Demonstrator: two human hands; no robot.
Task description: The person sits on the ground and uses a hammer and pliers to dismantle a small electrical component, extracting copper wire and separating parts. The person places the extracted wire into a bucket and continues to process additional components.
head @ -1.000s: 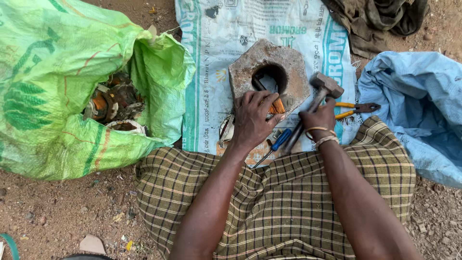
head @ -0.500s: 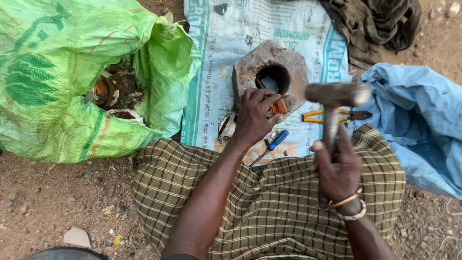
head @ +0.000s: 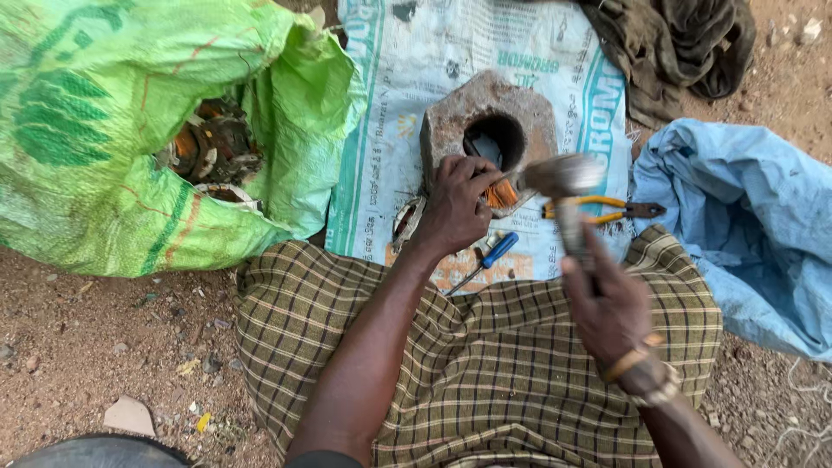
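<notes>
Steel-grey and blurred with motion, the hammer (head: 562, 186) was gripped by its handle in the right hand (head: 611, 303), fingers wrapped tight around the shaft. Half a second before, its head had hung farther right, above the pliers; now it had swung left and stood just beside the copper-wound part (head: 500, 192), whether touching it or not the blur hid. The right hand itself had barely shifted above the checked cloth (head: 485, 381) over the lap, bangles at the wrist.

The left hand (head: 455, 208) stayed where it had been, fingers closed down on the copper-wound part and pinning it against the lower rim of the rusty metal block (head: 451, 121), beside the block's round hole.

Below that hand a blue-handled screwdriver (head: 494, 256) lay on the printed white sack (head: 390, 78), as it had earlier. Yellow-handled pliers (head: 607, 208) rested to the right of the hammer, unmoved. Farther out, a green woven sack (head: 104, 130) lay open at the left with scrap motor parts (head: 212, 147) inside, a blue sack (head: 754, 217) lay at the right, and a dark cloth (head: 685, 43) was bunched at the top.
</notes>
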